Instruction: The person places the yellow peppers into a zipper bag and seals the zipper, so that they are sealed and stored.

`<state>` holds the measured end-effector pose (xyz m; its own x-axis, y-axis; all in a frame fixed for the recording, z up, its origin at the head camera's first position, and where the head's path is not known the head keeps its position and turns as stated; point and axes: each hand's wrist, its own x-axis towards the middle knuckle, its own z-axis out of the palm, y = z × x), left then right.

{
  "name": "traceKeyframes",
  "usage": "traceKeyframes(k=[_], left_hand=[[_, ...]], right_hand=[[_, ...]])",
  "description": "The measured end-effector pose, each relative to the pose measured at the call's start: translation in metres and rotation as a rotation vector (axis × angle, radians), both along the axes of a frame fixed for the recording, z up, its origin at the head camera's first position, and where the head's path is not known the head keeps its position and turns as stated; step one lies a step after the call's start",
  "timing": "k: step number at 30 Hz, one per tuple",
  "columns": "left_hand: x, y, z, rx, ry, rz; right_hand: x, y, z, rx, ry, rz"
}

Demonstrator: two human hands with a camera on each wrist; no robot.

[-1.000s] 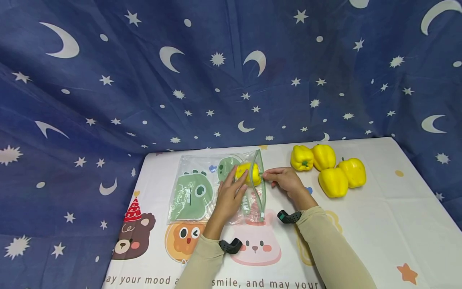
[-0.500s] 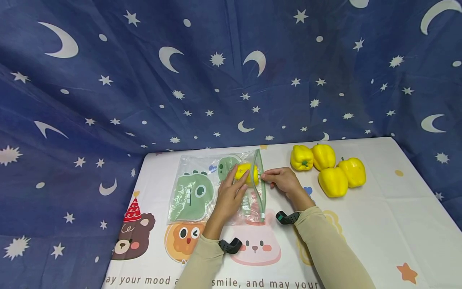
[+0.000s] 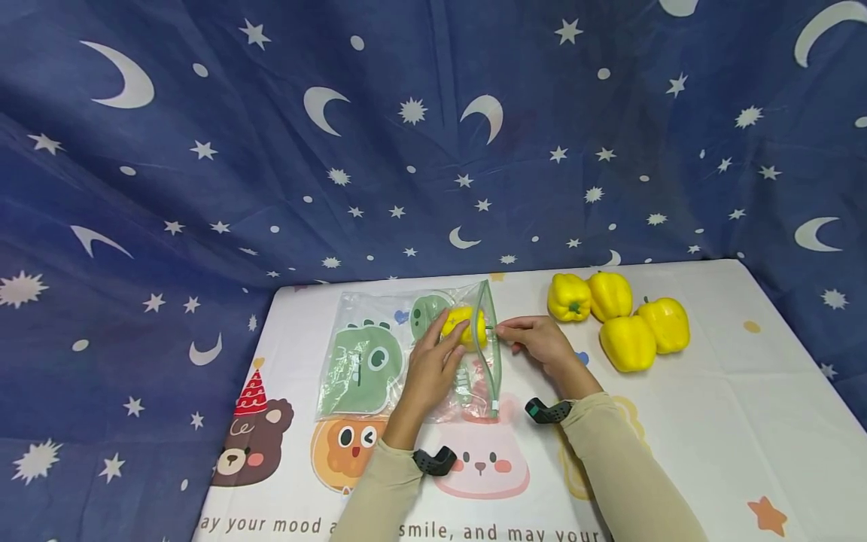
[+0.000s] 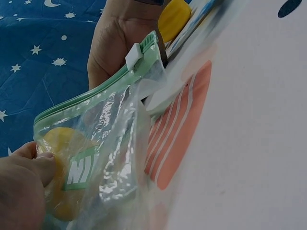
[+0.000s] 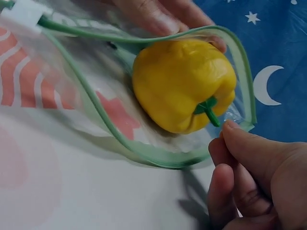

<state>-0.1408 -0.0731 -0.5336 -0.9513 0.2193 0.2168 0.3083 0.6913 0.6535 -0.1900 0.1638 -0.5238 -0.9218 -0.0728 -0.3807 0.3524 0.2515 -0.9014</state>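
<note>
Change: bag and peppers left virtually unmoved since half a second ago.
Clear zip bag [image 3: 366,369]: green-edged mouth parted; gap left between mouth and four loose peppers [image 3: 628,343].
Bagged pepper [image 5: 184,86]: glossy yellow, laid just inside mouth, green stem [image 5: 211,115] outward.
Left hand [image 3: 430,367]: fingers spread over bag and pepper.
Right hand [image 3: 543,345]: thumb and forefinger narrowed at stem tip; grip cannot be told.

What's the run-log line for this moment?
left hand: on bag, over yellow pepper; right hand: by stem; bag: open; four peppers: outside, on table
</note>
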Motion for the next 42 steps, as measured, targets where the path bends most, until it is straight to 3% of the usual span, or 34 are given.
traceKeyframes(k=[10,29,42], left_hand=[[0.0,0.001,0.0,0.01,-0.004,0.004],[0.002,0.003,-0.003,-0.062,0.013,0.0],[0.003,0.005,0.001,-0.08,0.04,-0.007]], right_hand=[[0.004,0.012,0.009,-0.04,-0.055,-0.021],[0.02,0.041,0.033,0.073,0.06,-0.024],[0.025,0.061,0.059,0.14,0.155,-0.174]])
